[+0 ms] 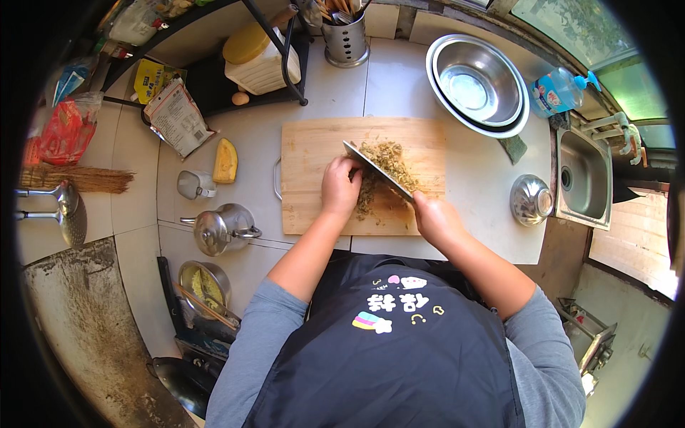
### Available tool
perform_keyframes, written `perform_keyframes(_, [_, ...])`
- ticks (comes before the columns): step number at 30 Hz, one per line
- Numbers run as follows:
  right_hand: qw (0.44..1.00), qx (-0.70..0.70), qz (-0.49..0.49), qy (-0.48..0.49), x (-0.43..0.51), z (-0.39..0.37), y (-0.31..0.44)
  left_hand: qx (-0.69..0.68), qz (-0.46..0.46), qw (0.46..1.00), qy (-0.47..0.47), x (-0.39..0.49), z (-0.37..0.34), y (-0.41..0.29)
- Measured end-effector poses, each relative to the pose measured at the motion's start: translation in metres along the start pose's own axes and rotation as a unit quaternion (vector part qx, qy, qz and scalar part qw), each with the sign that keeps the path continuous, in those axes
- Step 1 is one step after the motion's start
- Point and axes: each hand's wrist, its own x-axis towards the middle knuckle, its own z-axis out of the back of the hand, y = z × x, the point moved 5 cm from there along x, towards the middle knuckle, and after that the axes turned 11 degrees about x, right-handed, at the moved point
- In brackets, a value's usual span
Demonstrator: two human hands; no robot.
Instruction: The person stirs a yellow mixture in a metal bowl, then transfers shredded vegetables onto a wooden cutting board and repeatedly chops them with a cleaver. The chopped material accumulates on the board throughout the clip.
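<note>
My right hand [436, 219] grips the handle end of a broad-bladed kitchen knife [377, 170]. The blade slants up and left over a wooden cutting board [310, 134]. Finely chopped greenish-brown food [389, 158], possibly pickled vegetable, lies on both sides of the blade. Bits of it are scattered towards the board's near edge. My left hand [340, 182] is by the blade's far end, its fingers curled against or just beside the blade. Whether those fingers pinch anything is hidden.
Nested metal basins [476, 85] stand at the back right, near a soap bottle [556, 93] and a sink [583, 182]. An upturned metal bowl [530, 200] sits right of the board. Leftward are a pumpkin-like wedge [226, 160], a glass jar [193, 183], a metal kettle [222, 230] and a pot [187, 275].
</note>
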Motion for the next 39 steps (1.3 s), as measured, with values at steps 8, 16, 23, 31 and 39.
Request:
perform_keyframes(8, [1.000,0.027,0.008,-0.007,-0.014,0.001,0.006,0.005,0.010,1.000,-0.022,-0.006,0.000,0.002])
perform_keyframes(16, [0.998,0.040,0.054,-0.004,-0.015,0.010,0.018,0.023,0.054,0.997,-0.054,-0.023,0.022,0.018])
perform_keyframes(23, [0.997,-0.004,0.058,0.046,-0.007,0.001,0.018,-0.024,0.106,0.993,-0.051,-0.042,0.020,0.043])
perform_keyframes(31, [0.994,-0.022,0.081,0.066,-0.010,-0.003,0.020,0.046,0.138,0.989,-0.018,-0.055,0.029,0.032])
perform_keyframes(39, [0.991,-0.025,0.103,0.085,-0.017,-0.011,0.010,0.075,0.180,0.980,0.028,-0.083,0.017,0.043])
